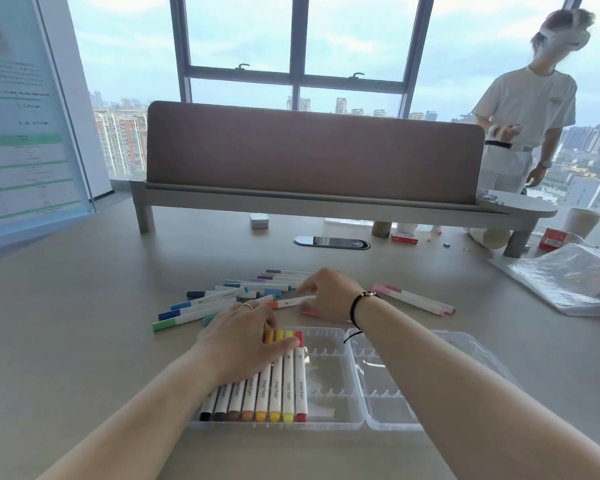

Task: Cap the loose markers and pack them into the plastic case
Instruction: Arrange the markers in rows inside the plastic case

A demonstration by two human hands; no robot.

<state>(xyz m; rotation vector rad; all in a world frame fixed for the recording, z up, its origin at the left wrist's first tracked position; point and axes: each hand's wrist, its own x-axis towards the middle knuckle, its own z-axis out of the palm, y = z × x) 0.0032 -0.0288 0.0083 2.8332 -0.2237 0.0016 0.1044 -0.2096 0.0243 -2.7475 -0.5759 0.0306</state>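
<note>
- A clear plastic case (329,372) lies open at the lower centre of the frame on a pale grey tabletop (84,306), its hinged clear lid (413,375) folded out flat to the right.
- A row of eight white-barrelled capped markers (274,389) fills the left part of the case, running black, browns, oranges, yellows and red from left to right; the right part of the tray shows bare slots.
- The left hand (243,341), with a ring on one finger, lies flat with straight fingers pressing on the upper ends of the packed row.
- The right hand (329,296), a black cord bracelet at its wrist, reaches above the case and its fingertips pinch an orange-capped white marker (291,302) lying on the table.
- A loose cluster of blue, green and purple-capped white markers (229,296) is spread just above the case, at centre frame.
- Two pink-capped white markers (413,299) lie apart to the right of the right hand.
- A crumpled clear plastic bag (568,278) sits at the right edge.
- A mauve fabric desk divider (312,154) stands across the middle, with a person in a white shirt (530,112) at the upper right.
</note>
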